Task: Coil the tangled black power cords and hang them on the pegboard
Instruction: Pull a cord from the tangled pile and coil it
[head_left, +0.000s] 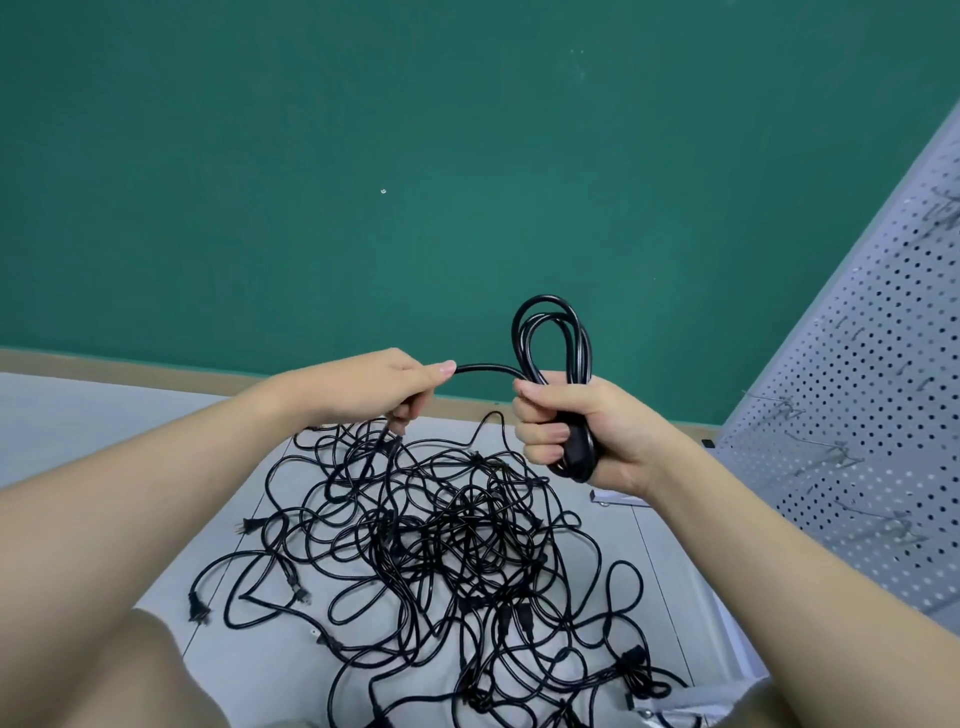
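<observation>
A: Central element?

B: A coiled black cord (551, 343), gathered into several upright loops. The right hand (576, 434) grips the bundle at its lower part, fingers and thumb curled fully round the strands; the loops rise above the fist and a short fold shows below it, level with the little finger.

A: And the free end?

B: One strand leaves the coil to the left in a shallow arc and enters the left hand (376, 387), which pinches it between thumb and curled fingers. Below that hand the cord drops toward the floor; whether it joins the heap there cannot be told.

A: Where are the remaining cords?

B: A tangled pile of black power cords (447, 540) lies on the pale grey floor (156, 426), directly beneath both hands and apart from them. Pronged plugs (249, 527) lie at its left margin; block-shaped connectors sit near its lower right edge.

A: The hanging surface?

B: A white perforated pegboard (862, 415) stands tilted at the right of the view, with metal hooks (831, 449) projecting from it. No cord hangs on the hooks in view.

A: Surroundings?

B: A green wall (415, 156) with a tan baseboard (130, 366) behind; the person's knee (156, 675) at lower left.
</observation>
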